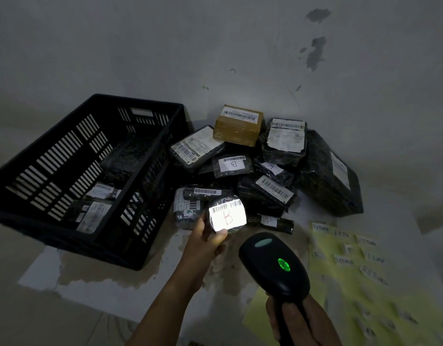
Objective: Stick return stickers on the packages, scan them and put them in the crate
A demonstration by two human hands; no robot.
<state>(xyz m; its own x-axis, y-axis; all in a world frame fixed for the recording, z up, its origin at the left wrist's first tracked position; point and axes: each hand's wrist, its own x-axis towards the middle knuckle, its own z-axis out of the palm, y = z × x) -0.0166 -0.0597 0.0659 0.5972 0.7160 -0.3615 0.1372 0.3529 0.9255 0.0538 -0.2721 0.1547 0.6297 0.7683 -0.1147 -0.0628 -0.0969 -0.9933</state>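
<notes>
Item: small package (227, 216), label lit and turned toward the scanner (274, 264) for reading. Left grip (206, 242) curls round its underside, holding it beside the crate (140, 255). Right grip (296, 322) is wrapped round the scanner handle, aiming it at the barcode.

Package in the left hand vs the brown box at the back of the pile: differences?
1. The held package is black-wrapped and rounded; the brown box is tan and squared.
2. The left hand grips the held package, whose label is brightly lit; the brown box rests on the pile, unlit.
3. The held package's label bears a red B; the brown box's shows no letter.
Both carry a barcode label.
</notes>
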